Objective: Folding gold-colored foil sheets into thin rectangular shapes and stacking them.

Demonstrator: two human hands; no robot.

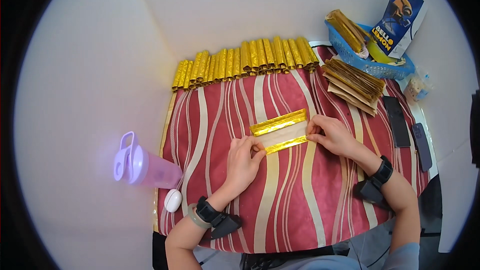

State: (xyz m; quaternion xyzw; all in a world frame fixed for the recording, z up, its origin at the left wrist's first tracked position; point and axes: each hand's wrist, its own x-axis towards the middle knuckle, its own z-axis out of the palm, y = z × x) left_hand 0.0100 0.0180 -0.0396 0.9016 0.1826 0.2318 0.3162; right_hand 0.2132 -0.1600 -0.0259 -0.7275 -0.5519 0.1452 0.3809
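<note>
A sheet of gold foil paper (284,134) lies in front of me, its far and near edges folded inward so that gold bands flank a pale middle strip. The near left corner is pinched between the thumb and fingers of my left hand (242,162). My right hand (332,135) grips the right end by the near fold, fingertips pressed together. Behind the sheet, many gold paper rolls (230,65) stand piled side by side along the table's far edge. A fanned stack of gold and brown paper sheets (355,82) rests at the back right.
A blue basket (342,47) at the far right holds more gold paper and a dark blue packet (397,17). Two phones (396,120) lie along the right side. On the left are a lilac shaker bottle (155,167) and a small white case (173,200). A striped red cloth (225,120) covers the table.
</note>
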